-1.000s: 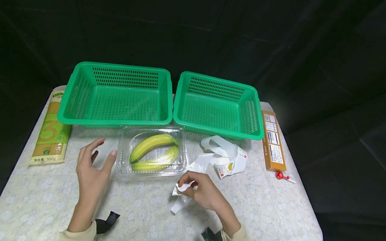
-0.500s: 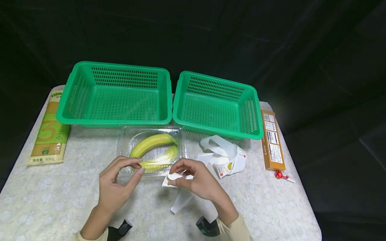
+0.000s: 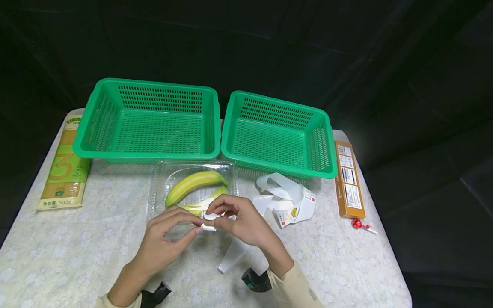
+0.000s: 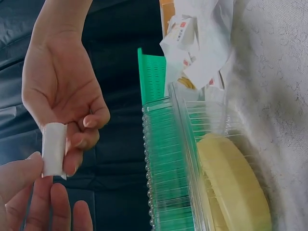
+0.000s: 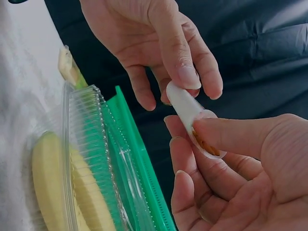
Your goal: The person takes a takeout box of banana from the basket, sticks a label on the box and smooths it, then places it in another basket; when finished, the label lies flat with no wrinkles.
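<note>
Between my two hands a small sticker label (image 3: 208, 228) curls into a loose roll, its white back outward. My right hand (image 3: 246, 222) pinches one end between thumb and index finger; in the right wrist view a yellow-orange print shows on the label (image 5: 185, 108) beside the thumb. My left hand (image 3: 163, 241) pinches the opposite end with thumb and index finger, its other fingers extended in the left wrist view. Just behind the hands sits a clear plastic clamshell box (image 3: 153, 196) holding two bananas (image 3: 196, 184), the nearer one partly hidden by my hands.
Two green baskets (image 3: 161, 156) (image 3: 285, 170) stand along the back. A label strip (image 3: 285, 192) lies tangled right of the box, its loose tail (image 3: 233, 256) under my right hand. A noodle packet (image 3: 63, 171) is far left; an orange box (image 3: 349, 184) and lollipop (image 3: 357, 223) are right.
My left hand has come rightward from beside the clear box to take the label's end. My right hand has moved up and left with the label, which now curls more.
</note>
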The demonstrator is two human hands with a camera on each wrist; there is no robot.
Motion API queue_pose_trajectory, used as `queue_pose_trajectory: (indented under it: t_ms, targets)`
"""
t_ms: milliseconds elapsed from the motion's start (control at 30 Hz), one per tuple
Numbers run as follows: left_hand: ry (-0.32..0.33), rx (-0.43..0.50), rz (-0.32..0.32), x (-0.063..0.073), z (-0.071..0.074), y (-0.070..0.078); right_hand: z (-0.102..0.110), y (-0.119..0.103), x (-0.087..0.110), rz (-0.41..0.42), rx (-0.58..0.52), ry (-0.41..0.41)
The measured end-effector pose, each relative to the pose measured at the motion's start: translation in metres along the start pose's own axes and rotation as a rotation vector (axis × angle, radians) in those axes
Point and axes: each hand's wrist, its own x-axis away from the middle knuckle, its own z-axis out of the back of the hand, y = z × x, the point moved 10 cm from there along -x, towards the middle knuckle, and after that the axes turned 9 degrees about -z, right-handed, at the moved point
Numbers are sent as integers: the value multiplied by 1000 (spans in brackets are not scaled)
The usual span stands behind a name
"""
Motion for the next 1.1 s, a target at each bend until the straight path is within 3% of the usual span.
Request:
queue_pose_trajectory:
  t_ms: [333, 767, 1100]
  targets:
    - [-52, -40, 61, 4, -3, -12, -3, 1, -14, -1, -24, 11]
    - [-63, -105, 114, 7, 0, -25, -14, 17, -33, -79, -191, -81]
    - [-58, -128, 160, 8, 3, -31, -11, 18, -42, -101, -223, -87]
